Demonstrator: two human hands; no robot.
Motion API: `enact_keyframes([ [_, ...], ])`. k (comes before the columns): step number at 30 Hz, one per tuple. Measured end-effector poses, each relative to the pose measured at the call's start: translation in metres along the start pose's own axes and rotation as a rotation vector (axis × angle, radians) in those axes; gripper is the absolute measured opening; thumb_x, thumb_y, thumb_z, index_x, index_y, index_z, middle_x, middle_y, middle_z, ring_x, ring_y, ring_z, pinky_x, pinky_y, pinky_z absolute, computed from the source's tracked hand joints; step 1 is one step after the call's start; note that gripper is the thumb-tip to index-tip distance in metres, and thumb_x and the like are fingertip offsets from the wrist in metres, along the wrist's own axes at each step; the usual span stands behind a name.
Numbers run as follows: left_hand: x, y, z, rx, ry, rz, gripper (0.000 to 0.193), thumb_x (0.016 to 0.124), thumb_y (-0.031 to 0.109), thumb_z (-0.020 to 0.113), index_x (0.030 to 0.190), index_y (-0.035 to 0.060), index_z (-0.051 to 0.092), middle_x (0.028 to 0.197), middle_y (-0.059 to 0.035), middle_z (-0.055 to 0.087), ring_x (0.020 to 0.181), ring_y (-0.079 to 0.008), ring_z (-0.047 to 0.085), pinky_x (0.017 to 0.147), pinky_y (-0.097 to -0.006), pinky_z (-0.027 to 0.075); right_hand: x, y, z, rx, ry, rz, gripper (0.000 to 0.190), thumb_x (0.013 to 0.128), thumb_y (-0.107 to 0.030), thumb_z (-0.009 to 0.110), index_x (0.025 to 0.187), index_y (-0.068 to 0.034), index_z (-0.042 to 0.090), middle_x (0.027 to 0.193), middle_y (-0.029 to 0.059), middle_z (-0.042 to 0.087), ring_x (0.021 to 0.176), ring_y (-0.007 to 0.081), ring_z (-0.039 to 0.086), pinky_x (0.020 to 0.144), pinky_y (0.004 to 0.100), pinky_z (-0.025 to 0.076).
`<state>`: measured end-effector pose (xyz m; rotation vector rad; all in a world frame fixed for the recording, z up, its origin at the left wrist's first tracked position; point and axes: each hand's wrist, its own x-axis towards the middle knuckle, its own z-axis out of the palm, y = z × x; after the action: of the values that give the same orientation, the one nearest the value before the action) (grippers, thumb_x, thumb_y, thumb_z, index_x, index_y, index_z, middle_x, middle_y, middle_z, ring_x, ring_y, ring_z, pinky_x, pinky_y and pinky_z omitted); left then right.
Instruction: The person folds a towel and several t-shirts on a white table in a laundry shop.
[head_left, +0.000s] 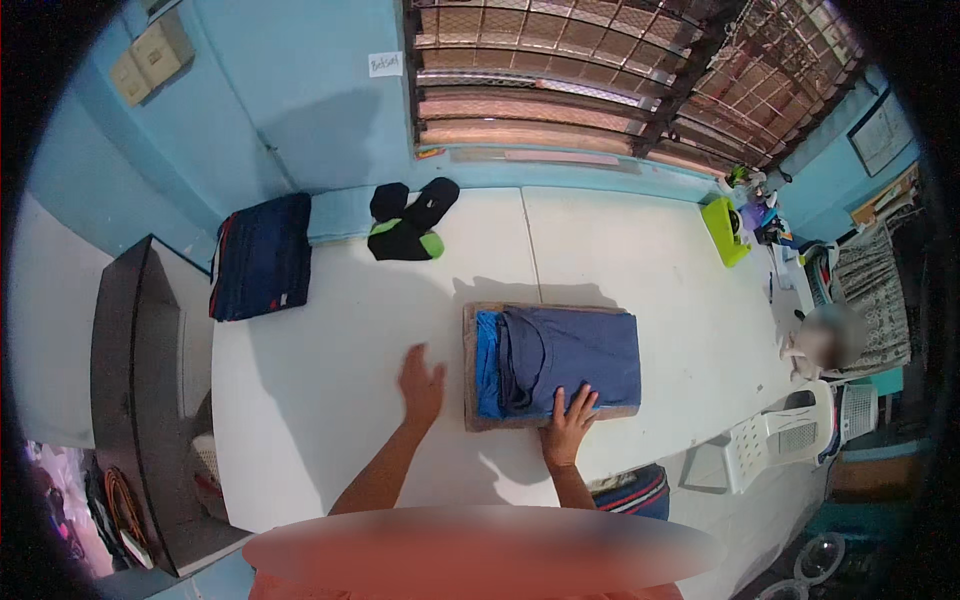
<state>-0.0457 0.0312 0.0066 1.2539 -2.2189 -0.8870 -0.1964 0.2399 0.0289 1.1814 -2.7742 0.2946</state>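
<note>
On the white table lies a stack of folded cloth: a dark blue-grey folded garment (592, 352) on top, a bright blue cloth (489, 375) under it, and a brown cloth (471, 412) at the bottom. My right hand (571, 427) rests with spread fingers on the near edge of the top garment. My left hand (421, 386), slightly blurred, is left of the stack, apart from it, with nothing in it. Black socks (405, 240) with green parts lie towards the wall. At the far left is a folded dark navy stack of cloth (262, 259).
The white table (360, 330) meets a blue wall below a barred louvre window (540, 75). A dark cabinet (127, 375) borders its left side. A lime-green holder (725, 232) stands at the far right, and a white plastic chair (757, 442) is near the right edge.
</note>
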Motion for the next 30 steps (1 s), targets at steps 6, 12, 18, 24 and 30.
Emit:
enact_keyframes([
  [6,-0.015,-0.02,-0.027,0.537,0.054,0.035,0.048,0.079,0.024,0.047,0.12,0.0038,0.033,0.131,-0.0132,0.02,0.122,-0.0265,0.017,0.095,-0.0498,0.013,0.107,0.01,0.015,0.06,0.011,-0.112,0.067,0.066,-0.003,0.054,0.127,-0.018,0.028,0.134,0.0222,0.01,0.123,0.041,0.011,0.091,0.0608,0.015],
  [12,-0.011,-0.012,-0.032,0.555,-0.058,-0.072,0.05,0.077,0.026,0.047,0.12,0.0055,0.034,0.131,-0.0129,0.019,0.123,-0.0274,0.015,0.096,-0.0488,0.012,0.223,-0.019,0.047,0.019,0.129,-0.129,0.073,0.064,-0.005,0.058,0.128,-0.019,0.025,0.135,0.0189,0.009,0.123,0.0391,0.011,0.089,0.0605,0.02],
  [18,-0.012,-0.013,-0.029,0.512,-0.061,-0.036,0.05,0.076,0.027,0.047,0.12,0.0058,0.034,0.132,-0.0126,0.019,0.123,-0.0264,0.015,0.097,-0.0481,0.011,0.276,-0.051,0.041,0.081,0.112,-0.072,0.08,0.062,-0.007,0.061,0.13,-0.018,0.021,0.135,0.0187,0.006,0.124,0.0382,0.008,0.088,0.0613,0.021],
  [24,-0.018,-0.02,-0.023,0.589,0.015,0.043,0.048,0.077,0.026,0.046,0.119,0.0034,0.037,0.132,-0.0111,0.023,0.123,-0.0233,0.017,0.096,-0.0449,0.012,0.121,-0.042,0.01,0.338,-0.026,-0.093,0.06,0.07,-0.006,0.047,0.126,-0.007,0.026,0.133,0.0226,0.011,0.123,0.0383,0.012,0.092,0.0577,0.018],
  [30,-0.008,-0.047,-0.017,0.715,0.17,0.197,0.042,0.082,0.03,0.042,0.116,0.0061,0.039,0.126,-0.0104,0.032,0.118,-0.023,0.028,0.086,-0.0455,0.028,-0.131,-0.046,-0.04,0.641,0.085,-0.371,0.027,0.071,-0.005,0.051,0.098,-0.009,0.053,0.107,0.0062,0.053,0.089,0.0182,0.055,0.067,0.0277,0.046],
])
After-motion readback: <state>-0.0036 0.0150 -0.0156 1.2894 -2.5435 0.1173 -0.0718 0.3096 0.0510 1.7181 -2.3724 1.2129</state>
